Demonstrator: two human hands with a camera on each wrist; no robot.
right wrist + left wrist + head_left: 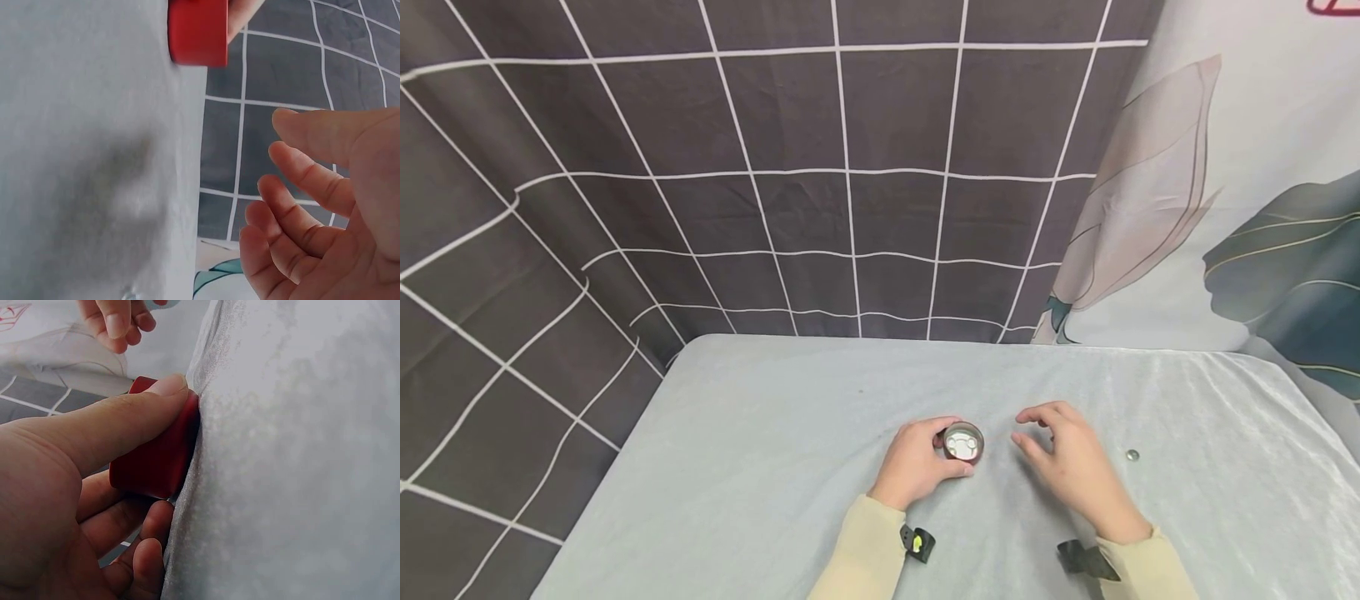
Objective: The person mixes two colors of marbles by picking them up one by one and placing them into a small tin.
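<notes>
A small round, open-topped red container [981, 443] stands on the cloth, with pale, shiny round shapes inside it. My left hand [917, 458] grips it from the left, thumb along the near side and fingers around the far side. In the left wrist view, the thumb presses the container's smooth red wall [156, 462], and the lower fingers curl beneath the thumb. To the right, my right hand [1071, 467] hovers above the cloth with bent, relaxed fingers and nothing between them. Farther right lies a small shiny round piece [1132, 455], apart from that hand.
A pale grey velvety cloth [760, 450] covers the table. Behind it and on the left hangs a dark curtain [790, 217] with a white grid. A light leaf-patterned curtain [1157, 250] hangs at the back right. Each wrist wears a black strap [917, 543].
</notes>
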